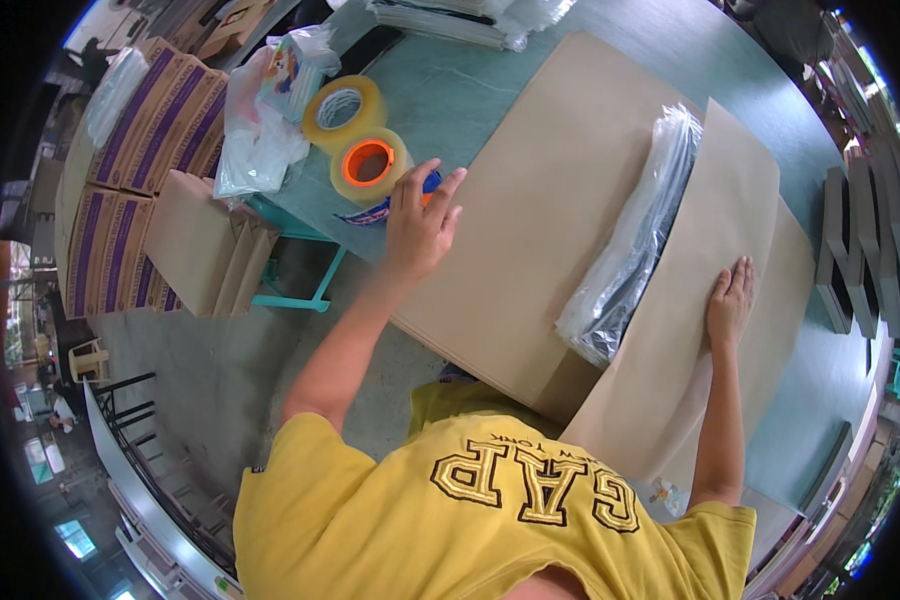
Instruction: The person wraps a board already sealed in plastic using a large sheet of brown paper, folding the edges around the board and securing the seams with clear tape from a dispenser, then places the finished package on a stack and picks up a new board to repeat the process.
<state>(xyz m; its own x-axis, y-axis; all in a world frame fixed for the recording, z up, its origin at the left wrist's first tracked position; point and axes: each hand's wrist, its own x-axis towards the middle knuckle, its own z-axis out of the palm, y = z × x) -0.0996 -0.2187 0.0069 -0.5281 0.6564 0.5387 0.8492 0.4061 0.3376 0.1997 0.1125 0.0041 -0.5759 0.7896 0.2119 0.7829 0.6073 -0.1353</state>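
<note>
My right hand (730,305) lies flat, fingers stretched, on a brown kraft paper sheet (715,215) folded over from the right. Beside the fold, a bundle of clear plastic bags (635,240) rests lengthwise on the brown paper stack (540,220). Over the table's left edge, my left hand (422,222) is raised with its fingers apart and slightly bent. Just behind it sits a tape dispenser (370,168) with an orange hub and blue parts, loaded with clear tape. The fingers partly cover the dispenser, and I see no grip on it.
A second tape roll (344,112) stands beside the dispenser on the green table (440,90). White plastic bags (255,140) lie further left. Stacked cartons (115,235) and a teal stool (305,275) stand left of the table. Dark flat boards (850,245) are at the right.
</note>
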